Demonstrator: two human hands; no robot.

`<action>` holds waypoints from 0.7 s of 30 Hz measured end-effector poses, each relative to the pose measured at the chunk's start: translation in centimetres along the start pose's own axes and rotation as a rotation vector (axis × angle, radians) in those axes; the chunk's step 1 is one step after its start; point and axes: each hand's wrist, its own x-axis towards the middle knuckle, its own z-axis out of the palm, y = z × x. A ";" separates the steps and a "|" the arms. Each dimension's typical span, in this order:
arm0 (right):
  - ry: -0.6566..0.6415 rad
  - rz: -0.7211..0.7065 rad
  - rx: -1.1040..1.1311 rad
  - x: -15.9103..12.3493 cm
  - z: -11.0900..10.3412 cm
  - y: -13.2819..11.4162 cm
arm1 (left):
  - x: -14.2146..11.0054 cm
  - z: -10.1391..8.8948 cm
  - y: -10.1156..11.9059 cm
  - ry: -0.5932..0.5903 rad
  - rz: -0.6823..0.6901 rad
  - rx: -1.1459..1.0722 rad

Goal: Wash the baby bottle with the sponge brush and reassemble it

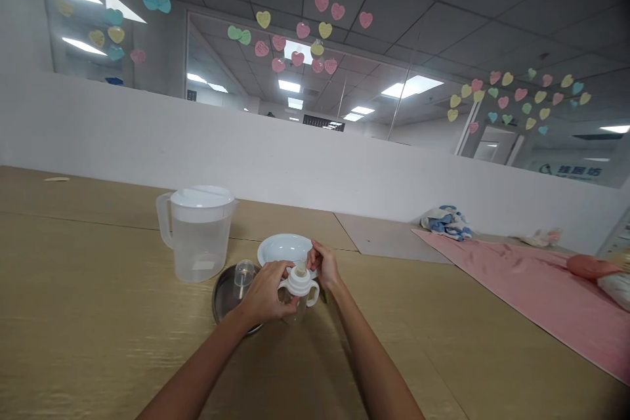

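The left grip (266, 292) was closed around a baby bottle (298, 295), its fingers wrapped over the bottle's body and one of its two white handles. The bottle stood upright between the hands, with its lower part partly hidden behind the left grip. The right grip (325, 266) was pressed together just beside the bottle's pale teat (300, 268), its fingertips (313, 253) near the teat's upper end; whether they pinched it could not be told.

Directly beyond both grips lay a white bowl (284, 248). Just left of the left grip sat a round dark metal tray (224, 298) carrying a small clear cup (244, 273). Further left of that grip, a clear plastic jug (199, 243) with a white lid stood on the wooden desk (98, 341). Well right of the right grip lay a pink mat (512, 282), with a blue-and-white cloth (447, 223) bunched beyond its far corner.
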 end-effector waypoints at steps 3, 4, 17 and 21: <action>-0.005 -0.001 -0.030 0.0 -0.2 -0.1 | -0.1 0.1 -0.1 0.010 -0.029 -0.008; -0.008 -0.007 -0.041 0.0 -0.2 0.0 | -0.1 0.1 -0.1 0.010 -0.025 -0.010; -0.034 0.036 0.043 -0.2 0.6 -0.2 | 0.2 -0.3 0.3 -0.039 0.048 -0.005; -0.035 0.076 0.014 -0.1 0.4 -0.1 | 0.2 -0.2 0.2 -0.054 0.044 0.031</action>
